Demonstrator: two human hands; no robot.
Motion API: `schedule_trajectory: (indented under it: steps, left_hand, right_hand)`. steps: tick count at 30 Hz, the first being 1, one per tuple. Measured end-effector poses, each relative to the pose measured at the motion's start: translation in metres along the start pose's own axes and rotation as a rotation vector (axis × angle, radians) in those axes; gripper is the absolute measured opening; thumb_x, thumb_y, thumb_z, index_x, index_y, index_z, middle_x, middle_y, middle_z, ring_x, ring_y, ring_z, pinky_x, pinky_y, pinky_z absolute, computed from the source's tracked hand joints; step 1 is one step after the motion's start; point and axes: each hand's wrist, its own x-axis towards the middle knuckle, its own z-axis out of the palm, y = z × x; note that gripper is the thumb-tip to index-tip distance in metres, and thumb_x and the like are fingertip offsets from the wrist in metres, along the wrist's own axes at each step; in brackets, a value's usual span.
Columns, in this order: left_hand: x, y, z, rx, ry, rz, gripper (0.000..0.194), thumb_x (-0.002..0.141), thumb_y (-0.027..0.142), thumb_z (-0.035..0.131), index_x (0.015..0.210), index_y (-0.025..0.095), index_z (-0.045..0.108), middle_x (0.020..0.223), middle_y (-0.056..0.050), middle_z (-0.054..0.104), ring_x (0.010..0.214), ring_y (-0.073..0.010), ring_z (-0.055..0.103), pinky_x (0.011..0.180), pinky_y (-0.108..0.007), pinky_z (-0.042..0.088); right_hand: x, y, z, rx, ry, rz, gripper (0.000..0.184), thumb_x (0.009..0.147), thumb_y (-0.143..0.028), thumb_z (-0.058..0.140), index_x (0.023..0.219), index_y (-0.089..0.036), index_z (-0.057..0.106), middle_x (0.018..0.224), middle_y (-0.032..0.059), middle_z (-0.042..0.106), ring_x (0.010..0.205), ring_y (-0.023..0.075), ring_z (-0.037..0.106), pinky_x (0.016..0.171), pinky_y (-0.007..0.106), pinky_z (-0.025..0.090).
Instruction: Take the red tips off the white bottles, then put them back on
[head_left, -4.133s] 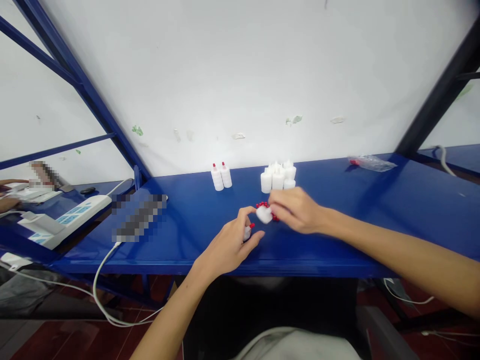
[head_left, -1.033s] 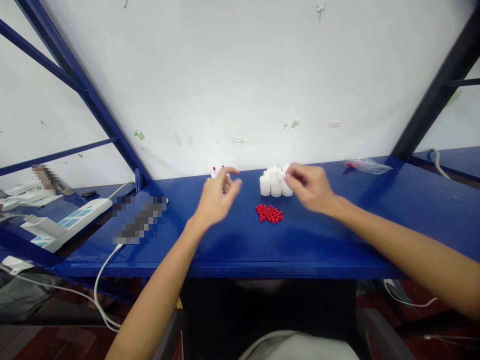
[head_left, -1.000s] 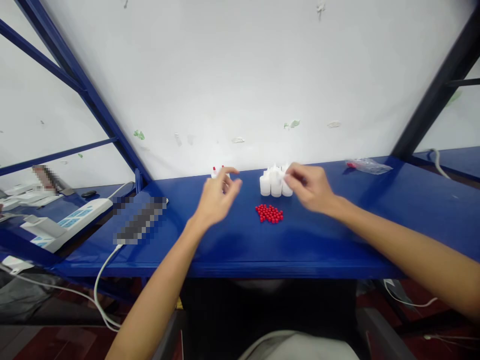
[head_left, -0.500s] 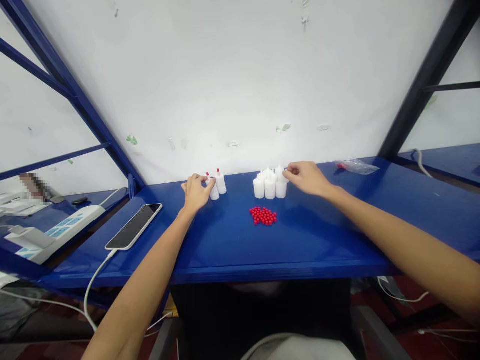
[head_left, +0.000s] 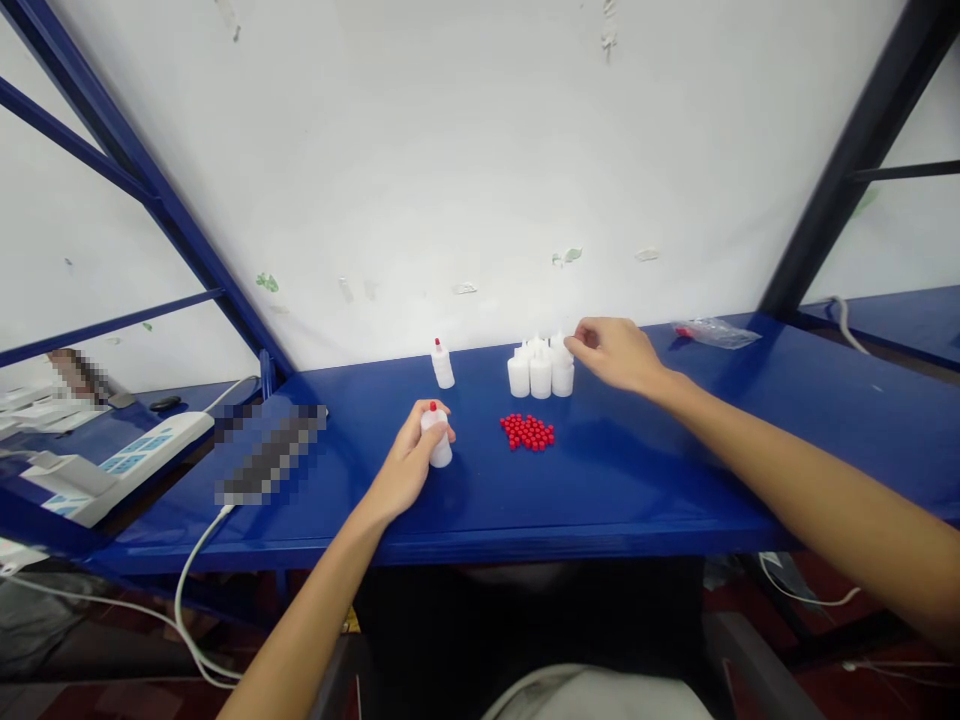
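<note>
- My left hand (head_left: 409,460) is wrapped around a white plastic squeeze bottle with a red tip (head_left: 440,455), near the front of the blue metal table (head_left: 630,490); whether its base touches the surface, I can't tell.
- My right hand (head_left: 615,352) has thumb and forefinger drawn close at the rear right of a tight cluster of white plastic bottles with bare pointed nozzles (head_left: 540,376). Can't tell whether they grip one. Hands well apart.
- Another white, red-tipped plastic bottle (head_left: 443,369) stands upright towards the wall, alone, left of the cluster.
- Small glossy red caps (head_left: 528,432) lie loose in one patch in front of the cluster.
- Done, as I judge it: two bottles wear red tips. Left: no red shows on the clustered nozzles, and many caps lie unused. Looks like early progress.
- Far right: a clear plastic bag with something red inside (head_left: 720,334).
</note>
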Motion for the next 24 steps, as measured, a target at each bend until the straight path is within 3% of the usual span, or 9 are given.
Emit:
schedule_trajectory:
  steps: [7,15,24]
  left_hand:
    - [-0.024,0.005,0.009,0.097,0.053,0.032,0.021,0.097,0.039,0.042,0.106,0.022,0.05,0.076,0.002,0.052,0.07,-0.0127,0.049,0.066,-0.025,0.041]
    - [-0.028,0.013,0.014,0.376,-0.053,0.121,0.023,0.098,0.039,0.042,0.109,0.021,0.051,0.068,0.005,0.048,0.058,-0.0105,0.041,0.058,-0.023,0.032]
    - [-0.031,0.023,0.019,0.647,-0.119,0.214,0.013,0.097,0.034,0.043,0.103,0.024,0.05,0.083,0.004,0.058,0.071,-0.0137,0.052,0.067,-0.026,0.034]
  right_hand:
    - [0.0,0.003,0.006,0.014,-0.043,-0.059,0.02,0.086,-0.032,0.047,0.077,-0.019,0.059,0.072,0.0037,0.064,0.064,0.0158,0.051,0.058,0.029,0.03]
    - [0.0,0.004,0.01,-0.057,-0.008,0.013,0.024,0.086,-0.037,0.047,0.076,-0.02,0.06,0.07,0.0043,0.065,0.063,0.0166,0.05,0.056,0.029,0.027]
    - [0.0,0.002,0.012,-0.038,-0.02,-0.039,0.022,0.087,-0.036,0.048,0.078,-0.02,0.061,0.073,0.0038,0.065,0.063,0.0159,0.052,0.057,0.028,0.029]
